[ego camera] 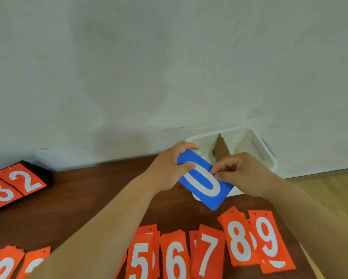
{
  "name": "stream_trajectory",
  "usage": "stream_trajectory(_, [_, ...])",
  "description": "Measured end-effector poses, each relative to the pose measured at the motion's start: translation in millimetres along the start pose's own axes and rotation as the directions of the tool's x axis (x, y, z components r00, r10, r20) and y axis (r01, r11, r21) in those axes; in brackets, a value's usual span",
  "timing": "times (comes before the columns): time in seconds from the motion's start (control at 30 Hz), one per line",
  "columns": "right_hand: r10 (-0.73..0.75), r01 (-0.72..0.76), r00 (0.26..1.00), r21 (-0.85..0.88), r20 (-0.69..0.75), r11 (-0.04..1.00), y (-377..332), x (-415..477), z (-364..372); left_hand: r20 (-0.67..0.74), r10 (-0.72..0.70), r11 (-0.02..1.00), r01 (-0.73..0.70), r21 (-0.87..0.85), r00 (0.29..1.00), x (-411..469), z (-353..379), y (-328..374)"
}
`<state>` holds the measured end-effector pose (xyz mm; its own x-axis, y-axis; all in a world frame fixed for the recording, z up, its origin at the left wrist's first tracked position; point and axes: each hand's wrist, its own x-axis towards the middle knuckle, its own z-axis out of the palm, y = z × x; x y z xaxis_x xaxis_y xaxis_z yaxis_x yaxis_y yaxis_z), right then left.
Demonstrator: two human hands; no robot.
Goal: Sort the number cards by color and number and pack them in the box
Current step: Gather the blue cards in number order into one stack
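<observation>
— While both hands grip it, how does the blue 0 card [203,186] lie?
— The left hand [169,168] curls round its far-left end and the right hand [241,174] pinches its right edge. Its long axis runs far-left to near-right.
— And the box [249,141]?
— Just behind it, far and right; the right hand is nearer.

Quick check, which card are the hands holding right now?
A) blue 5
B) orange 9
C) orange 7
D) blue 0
D: the left hand grips and the right hand pinches the blue 0 card, held just in front of the white box.
</observation>
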<state>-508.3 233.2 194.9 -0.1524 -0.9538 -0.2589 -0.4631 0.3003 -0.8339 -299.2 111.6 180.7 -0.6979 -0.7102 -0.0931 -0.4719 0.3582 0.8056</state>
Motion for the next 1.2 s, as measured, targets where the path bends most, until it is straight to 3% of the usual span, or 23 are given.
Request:
stream_trajectory(0.1, [0.092,-0.075,0.985,0.118,-0.148,0.990,17.2,11.7,-13.1,-0.248,-0.102,0.991,0.078,-0.105,0.963,20.9,21.6,-4.0])
stream_trajectory(0.17, [0.168,-0.132,0.951,0.152,-0.259,0.980,28.6,24.0,-20.0,-0.310,-0.190,0.977,0.146,-0.158,0.932,24.9,38.3,-13.8])
stream_trajectory(0.23, [0.227,-0.194,0.915,0.128,-0.334,0.972,35.9,35.7,-24.0,-0.252,-0.243,0.966,0.212,-0.145,0.937,22.2,57.7,-30.9])
stream_trajectory(0.33, [0.256,-0.288,0.900,-0.039,-0.353,0.957,41.9,48.1,-17.1,-0.171,-0.293,0.955,0.280,-0.100,0.941,15.8,78.9,-51.8])
stream_trajectory(0.5, [0.256,-0.338,0.900,-0.194,-0.352,0.921,39.9,70.5,11.7,-0.128,-0.306,0.943,0.282,-0.175,0.944,17.1,82.5,-60.2])
stream_trajectory(0.73, [0.344,-0.430,0.901,-0.426,-0.265,0.796,45.2,100.8,50.6,-0.108,-0.286,0.945,0.262,-0.194,0.952,15.9,83.0,-66.2])
stream_trajectory(0.9, [0.332,-0.331,0.932,-0.718,-0.147,0.612,39.7,112.8,59.3,-0.114,-0.311,0.936,0.284,-0.207,0.943,13.9,84.5,-68.4])
stream_trajectory(1.03, [0.382,-0.307,0.919,-0.789,-0.100,0.532,43.3,125.1,65.8,-0.120,-0.316,0.940,0.293,-0.176,0.941,13.8,83.9,-66.2])
stream_trajectory(1.2, [0.425,-0.161,0.904,-0.878,0.052,0.450,39.0,120.7,63.4,-0.118,-0.332,0.940,0.317,-0.125,0.936,14.3,83.7,-59.1])
